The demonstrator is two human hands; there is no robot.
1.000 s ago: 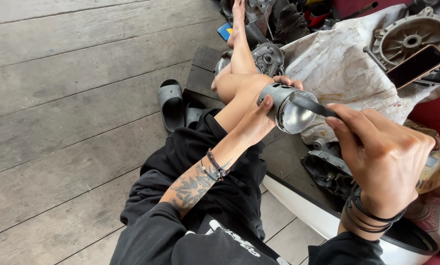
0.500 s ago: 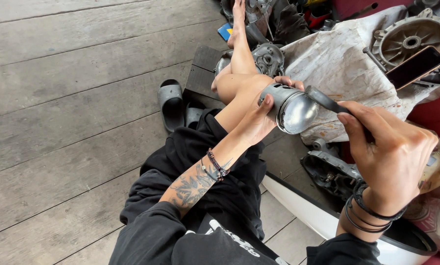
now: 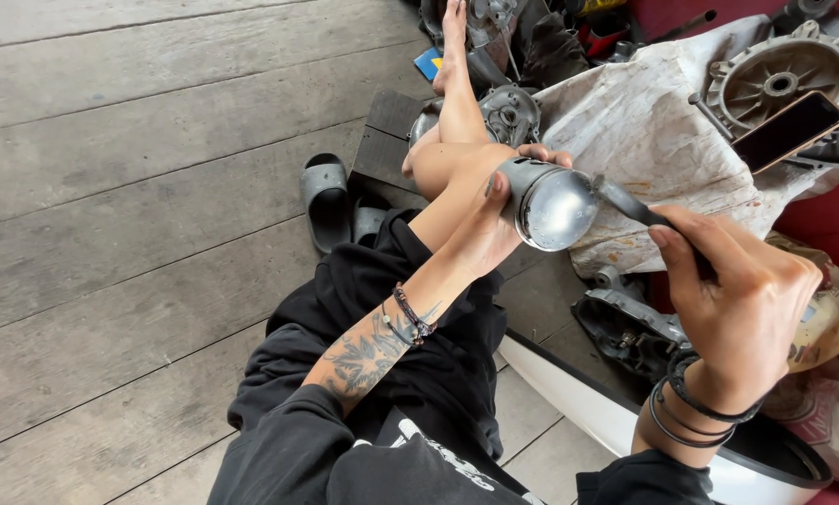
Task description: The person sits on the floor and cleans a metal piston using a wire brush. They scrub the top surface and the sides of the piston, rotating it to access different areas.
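The left hand (image 3: 480, 229) is wrapped around a grey metal piston (image 3: 545, 201), held above the knee with its crown facing the right hand (image 3: 742, 295). That hand grips 1 dark scraper (image 3: 630, 204), tip touching the crown's edge. Behind, a phone (image 3: 788, 131) lies on a pale cloth (image 3: 644, 131).

Dark-screened phone (image 3: 789, 130) on engine cover (image 3: 774, 79)
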